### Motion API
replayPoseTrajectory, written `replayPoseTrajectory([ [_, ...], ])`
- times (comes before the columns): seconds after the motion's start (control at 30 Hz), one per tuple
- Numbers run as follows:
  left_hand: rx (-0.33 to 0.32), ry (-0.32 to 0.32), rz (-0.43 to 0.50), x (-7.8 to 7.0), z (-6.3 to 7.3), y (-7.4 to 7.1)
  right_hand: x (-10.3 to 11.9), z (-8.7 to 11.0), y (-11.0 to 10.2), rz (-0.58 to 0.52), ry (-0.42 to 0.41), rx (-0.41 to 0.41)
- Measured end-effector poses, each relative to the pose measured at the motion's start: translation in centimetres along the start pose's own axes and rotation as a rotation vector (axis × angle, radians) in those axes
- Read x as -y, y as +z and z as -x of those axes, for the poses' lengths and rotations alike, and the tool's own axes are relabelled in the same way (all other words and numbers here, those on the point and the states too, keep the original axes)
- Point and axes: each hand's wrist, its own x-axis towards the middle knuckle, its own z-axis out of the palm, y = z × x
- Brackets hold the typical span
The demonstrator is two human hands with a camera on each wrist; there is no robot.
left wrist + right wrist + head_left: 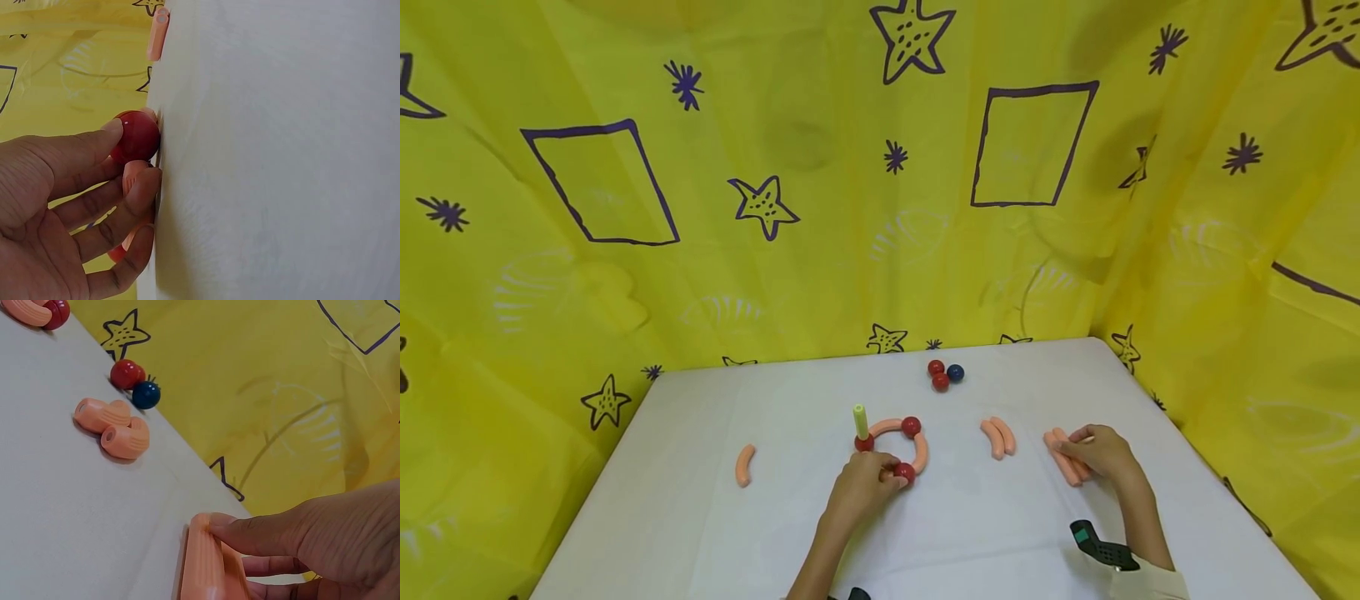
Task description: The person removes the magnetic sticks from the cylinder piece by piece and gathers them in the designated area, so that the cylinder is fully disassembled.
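Note:
Near the middle of the table, my left hand (863,485) pinches a red ball (905,473) between thumb and fingers. This ball sits at the near right of a ring of curved peach rods (921,452), with another red ball (912,427) at the far side. A yellow-green stick (860,422) stands upright on a third red ball (864,442) at the ring's left. The ring's near left part is hidden by my hand. Over on the right, my right hand (1101,452) holds a pair of straight peach rods (205,559), thumb on top and fingers along the far side.
Two curved peach rods (997,437) lie side by side between the ring and my right hand. One more curved rod (745,465) lies alone at the left. Two red balls (936,367) and a dark blue ball (955,372) cluster at the back, near the yellow curtain (820,275).

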Motion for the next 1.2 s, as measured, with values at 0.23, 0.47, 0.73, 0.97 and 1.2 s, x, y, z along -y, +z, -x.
replayPoseTrajectory([
  [0.23, 0.006, 0.003, -0.008, -0.1, 0.1, -0.1, -0.1, 0.1, -0.2, -0.008, 0.011, -0.009],
  [0.47, 0.008, 0.007, -0.025, -0.3, 0.1, -0.5, 0.5, 0.5, -0.2, -0.008, 0.016, -0.119],
  [0.73, 0.005, 0.008, 0.022, -1.5, 0.3, -2.1, 1.7, 0.7, 0.2, -0.028, -0.055, -0.309],
  [0.97, -0.050, 0.071, 0.099, -2.4, 0.5, -3.8, 3.3, 0.6, 1.6, -0.084, -0.158, -0.380],
  [1.2, -0.380, 0.179, 0.196, -2.8, 0.7, -5.2, 5.6, 0.6, 2.8, -0.115, -0.249, -0.338],
])
